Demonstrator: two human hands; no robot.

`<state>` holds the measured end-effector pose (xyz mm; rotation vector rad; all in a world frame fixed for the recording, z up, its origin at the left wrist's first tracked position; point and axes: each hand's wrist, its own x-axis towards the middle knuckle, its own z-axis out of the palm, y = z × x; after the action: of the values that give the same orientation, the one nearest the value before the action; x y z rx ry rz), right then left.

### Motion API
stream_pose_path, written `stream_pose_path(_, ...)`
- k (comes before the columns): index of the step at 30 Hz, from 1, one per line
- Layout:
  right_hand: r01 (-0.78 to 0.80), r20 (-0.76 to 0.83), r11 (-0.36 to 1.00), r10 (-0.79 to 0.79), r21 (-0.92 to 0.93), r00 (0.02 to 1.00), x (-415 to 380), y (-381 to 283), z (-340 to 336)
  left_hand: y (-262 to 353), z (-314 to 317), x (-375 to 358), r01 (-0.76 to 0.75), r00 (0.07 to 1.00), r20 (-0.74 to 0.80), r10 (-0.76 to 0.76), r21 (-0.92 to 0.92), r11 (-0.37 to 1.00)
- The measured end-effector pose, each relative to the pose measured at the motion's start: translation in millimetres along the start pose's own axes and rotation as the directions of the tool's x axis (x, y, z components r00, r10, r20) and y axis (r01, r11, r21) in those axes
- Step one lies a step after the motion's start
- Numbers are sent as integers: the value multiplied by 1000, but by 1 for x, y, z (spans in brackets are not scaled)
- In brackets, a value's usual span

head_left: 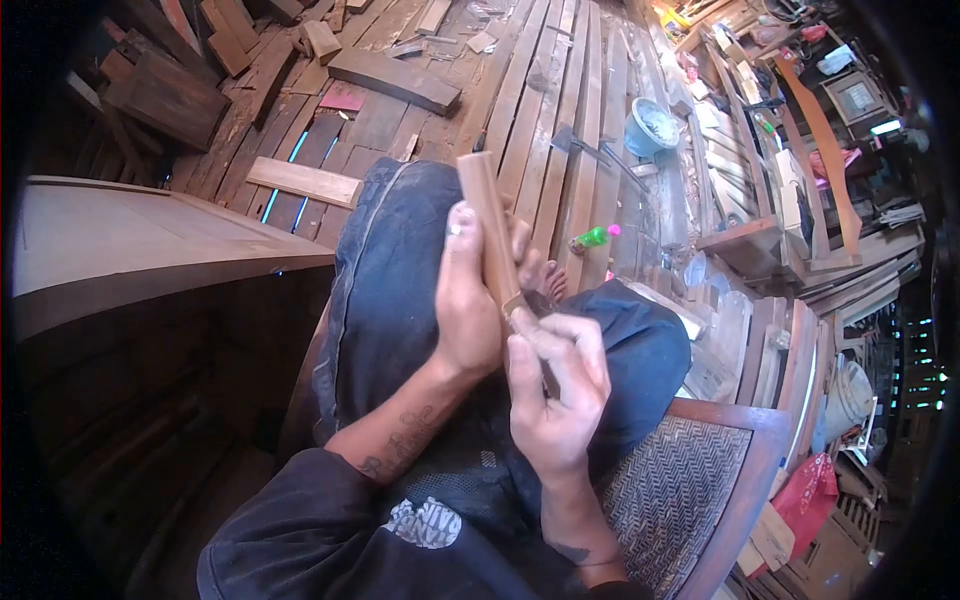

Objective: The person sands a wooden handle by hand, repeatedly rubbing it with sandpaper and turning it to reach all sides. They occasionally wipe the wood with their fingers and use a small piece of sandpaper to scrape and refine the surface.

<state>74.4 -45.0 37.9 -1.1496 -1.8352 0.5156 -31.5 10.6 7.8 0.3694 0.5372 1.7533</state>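
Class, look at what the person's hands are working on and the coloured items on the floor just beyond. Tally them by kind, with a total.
Wooden sticks held: 1
Hands on the stick: 2 (left hand, right hand)
Blue buckets: 1
Green bottles: 1
Total: 5

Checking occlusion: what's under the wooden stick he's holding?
Under the wooden stick: left hand, right hand, dark-trousered knee. Its lower end and the tool's tip are covered by the hands.

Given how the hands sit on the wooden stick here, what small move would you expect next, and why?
Probably a short stroke of the tool along the stick's lower end. The left hand grips the stick upright over the lap, and the right hand holds a thin dark tool against its lower end. What kind of tool it is, I cannot tell.
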Motion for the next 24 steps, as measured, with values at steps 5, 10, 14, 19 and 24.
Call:
stream_pose_path(5,33,-76,999,-34,-12,997,3,7,5,-2,4,-11,88,996,33,-85,-107,990)
stream_pose_path(10,59,20,998,-59,-3,998,-4,3,-1,8,-4,8,-8,1000,-7,7,-61,998)
stream_pose_path(14,76,-62,995,-80,-64,995,4,7,5,-1,15,-9,138,987,-77,-144,-73,988)
stream_pose_path(19,43,7,999,-43,7,999,2,3,4,9,-4,8,34,999,6,-34,-53,998)
stream_pose_path(24,115,-45,992,-117,-48,992,22,2,8,-1,8,-7,142,990,24,-140,-134,981)
